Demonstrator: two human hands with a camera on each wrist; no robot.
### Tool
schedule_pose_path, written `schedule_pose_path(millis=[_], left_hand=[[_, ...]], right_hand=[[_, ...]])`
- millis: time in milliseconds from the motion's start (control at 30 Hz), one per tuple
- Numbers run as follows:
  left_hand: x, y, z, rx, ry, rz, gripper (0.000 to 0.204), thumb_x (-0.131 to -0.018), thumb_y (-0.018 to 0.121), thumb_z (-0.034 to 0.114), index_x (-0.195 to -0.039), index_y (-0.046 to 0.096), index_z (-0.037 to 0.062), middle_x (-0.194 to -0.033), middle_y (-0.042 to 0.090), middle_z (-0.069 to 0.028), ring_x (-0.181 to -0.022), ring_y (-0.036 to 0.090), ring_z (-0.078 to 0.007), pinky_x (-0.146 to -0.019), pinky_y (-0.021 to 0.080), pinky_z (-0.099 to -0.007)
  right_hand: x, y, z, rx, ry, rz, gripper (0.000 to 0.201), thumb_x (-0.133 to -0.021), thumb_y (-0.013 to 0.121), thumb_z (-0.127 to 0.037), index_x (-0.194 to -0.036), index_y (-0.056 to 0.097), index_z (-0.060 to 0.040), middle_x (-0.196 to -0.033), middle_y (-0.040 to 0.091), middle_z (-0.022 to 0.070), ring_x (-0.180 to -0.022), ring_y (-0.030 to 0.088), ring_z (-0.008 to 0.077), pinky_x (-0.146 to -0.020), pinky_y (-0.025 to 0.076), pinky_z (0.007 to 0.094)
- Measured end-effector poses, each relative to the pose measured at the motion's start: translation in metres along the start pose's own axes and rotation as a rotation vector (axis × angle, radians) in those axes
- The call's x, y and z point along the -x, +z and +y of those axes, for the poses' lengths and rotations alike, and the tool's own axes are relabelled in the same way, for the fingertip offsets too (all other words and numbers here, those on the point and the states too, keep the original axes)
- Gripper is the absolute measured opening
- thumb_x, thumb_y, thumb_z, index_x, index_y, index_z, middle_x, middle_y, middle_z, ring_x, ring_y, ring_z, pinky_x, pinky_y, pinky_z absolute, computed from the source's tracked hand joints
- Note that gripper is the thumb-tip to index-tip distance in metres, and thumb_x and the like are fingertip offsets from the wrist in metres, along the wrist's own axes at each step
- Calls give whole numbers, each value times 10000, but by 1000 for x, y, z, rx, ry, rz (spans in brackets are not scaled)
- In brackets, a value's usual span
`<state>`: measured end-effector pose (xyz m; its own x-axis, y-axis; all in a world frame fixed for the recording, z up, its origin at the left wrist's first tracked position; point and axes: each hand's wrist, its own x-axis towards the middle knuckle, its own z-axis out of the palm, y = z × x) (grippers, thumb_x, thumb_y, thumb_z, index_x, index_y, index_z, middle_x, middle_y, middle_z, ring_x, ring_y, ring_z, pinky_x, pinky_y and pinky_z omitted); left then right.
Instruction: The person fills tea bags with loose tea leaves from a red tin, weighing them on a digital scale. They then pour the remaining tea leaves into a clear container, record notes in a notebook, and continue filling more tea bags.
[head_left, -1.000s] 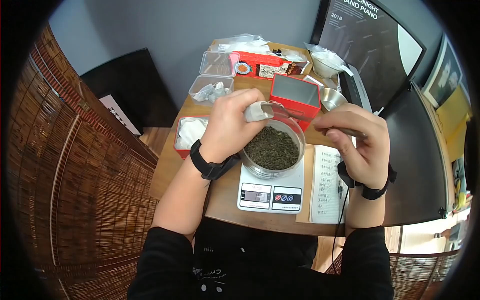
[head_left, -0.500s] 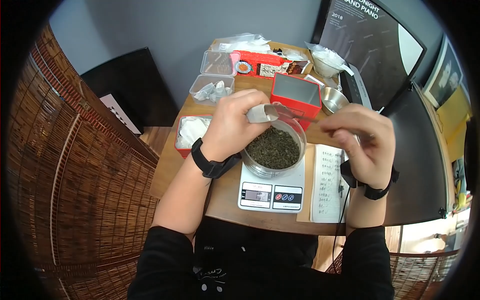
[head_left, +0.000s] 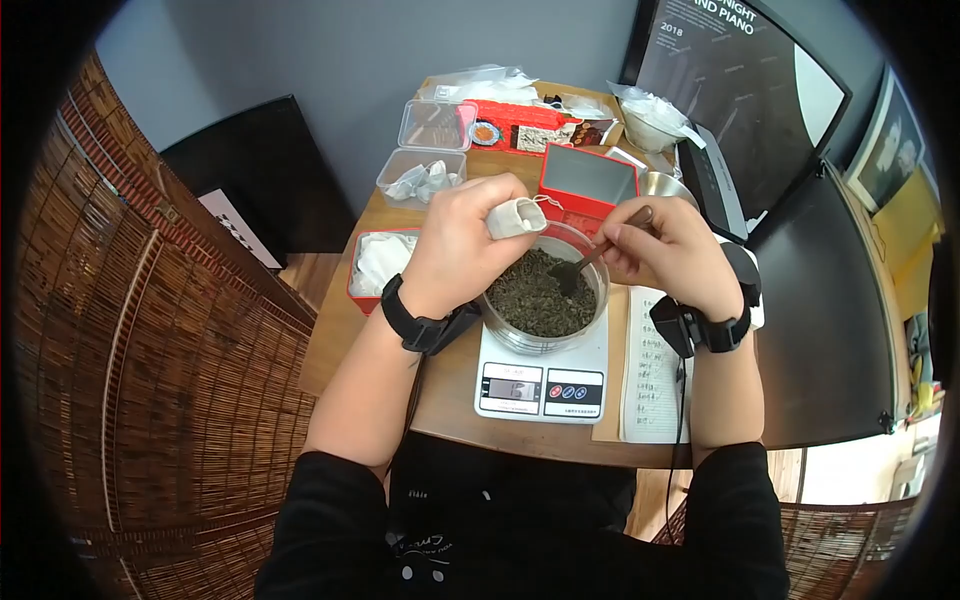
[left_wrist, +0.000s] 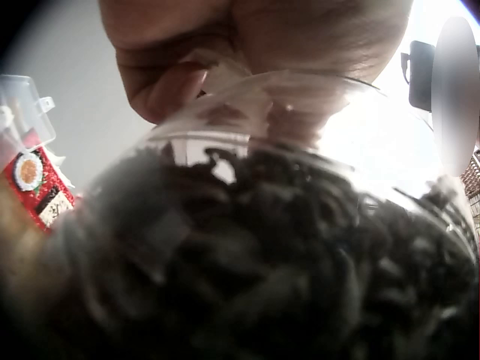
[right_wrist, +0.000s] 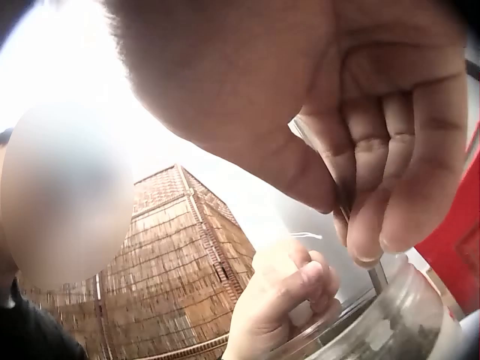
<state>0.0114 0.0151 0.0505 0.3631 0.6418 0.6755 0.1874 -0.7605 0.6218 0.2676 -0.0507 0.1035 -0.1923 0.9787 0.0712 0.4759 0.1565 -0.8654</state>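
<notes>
My left hand (head_left: 465,240) grips a small white drawstring bag (head_left: 515,220), its mouth open and its string loose, above the left rim of a clear round tub. Dark dried tea leaves (head_left: 535,305) fill much of the tub (head_left: 540,347), which stands on a white kitchen scale (head_left: 540,408). Between thumb and fingers, my right hand (head_left: 672,262) pinches a spoon (head_left: 591,257) by its handle; the spoon's bowl dips into the leaves. In the left wrist view, leaves (left_wrist: 262,262) show close up through the tub wall.
Behind the tub stands an open red tin (head_left: 580,207), with a metal bowl (head_left: 662,186) beside it. A clear box of small bags (head_left: 425,182) and a red tin of white bags (head_left: 382,262) sit to the left. A written notebook (head_left: 652,370) lies right of the scale.
The spoon was at the bag's mouth, then drew away to the right; now my right hand has brought it down into the leaves. My left hand stays almost still with the bag.
</notes>
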Motion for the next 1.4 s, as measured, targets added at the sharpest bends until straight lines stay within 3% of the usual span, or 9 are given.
schedule_pose_path(millis=[33, 300, 567, 767, 900, 967, 1167, 1233, 1400], left_hand=[[0, 0, 0, 4, -6, -4, 237, -858, 879, 75, -912, 656, 15, -795, 678, -63, -724, 613, -143, -661, 490, -323], [0, -1, 2, 0, -24, -7, 234, -871, 871, 91, -918, 655, 17, -794, 679, -66, -727, 614, -146, -664, 488, -325], [0, -1, -1, -3, -64, -9, 229, -883, 861, 91, -925, 650, 13, -795, 686, -66, -731, 622, -150, -667, 498, -326], [1, 0, 0, -42, -75, -16, 230, -881, 862, 92, -931, 654, 7, -794, 690, -86, -731, 640, -171, -676, 511, -339], [1, 0, 3, -74, -33, -11, 241, -862, 868, 80, -934, 650, 8, -801, 689, -113, -721, 644, -223, -684, 517, -354], [0, 0, 5, -75, -17, -13, 244, -855, 869, 76, -934, 648, 8, -806, 690, -120, -723, 647, -241, -692, 521, -360], [0, 0, 4, -71, 54, -25, 223, -821, 831, 13, -943, 644, 12, -829, 704, -116, -762, 683, -262, -735, 534, -364], [0, 0, 3, -56, 27, -33, 254, -802, 836, 41, -971, 647, 29, -908, 725, -172, -881, 728, -391, -758, 563, -430], [1, -2, 6, -32, -59, -56, 252, -807, 840, 39, -972, 650, 32, -915, 737, -165, -888, 735, -390, -752, 567, -431]], right_hand=[[-6, -2, 10, -148, 53, -26, 181, -1059, 654, -116, -1047, 752, 35, -846, 759, 59, -703, 685, 91, -650, 579, 246], [-20, -11, 27, -334, 26, -125, 253, -1104, 578, -146, -1091, 754, 34, -904, 767, 60, -789, 694, 91, -740, 575, 247], [3, -26, 7, -288, -255, 43, 181, -1085, 624, -106, -1110, 746, 26, -985, 773, 92, -808, 699, 107, -729, 573, 265], [34, -11, -26, -137, -487, 254, 158, -1057, 646, -74, -1044, 756, 39, -934, 756, 80, -795, 664, 112, -718, 521, 246], [38, -6, -38, 132, -664, 316, 115, -981, 694, -19, -1042, 775, 34, -939, 768, 119, -820, 707, 196, -750, 549, 305], [36, -4, -44, 342, -803, 249, 121, -935, 742, -24, -1044, 784, 8, -950, 775, 122, -827, 722, 251, -769, 563, 327], [43, -3, -52, 416, -816, 162, 183, -848, 785, 10, -1027, 803, -24, -944, 775, 106, -800, 723, 274, -715, 566, 359], [47, -3, -58, 404, -818, 198, 202, -824, 794, 6, -1022, 809, -30, -933, 772, 105, -799, 721, 276, -716, 564, 358], [48, -4, -57, 424, -840, 196, 218, -809, 804, -3, -1024, 811, -38, -925, 768, 107, -800, 719, 286, -720, 563, 370]])
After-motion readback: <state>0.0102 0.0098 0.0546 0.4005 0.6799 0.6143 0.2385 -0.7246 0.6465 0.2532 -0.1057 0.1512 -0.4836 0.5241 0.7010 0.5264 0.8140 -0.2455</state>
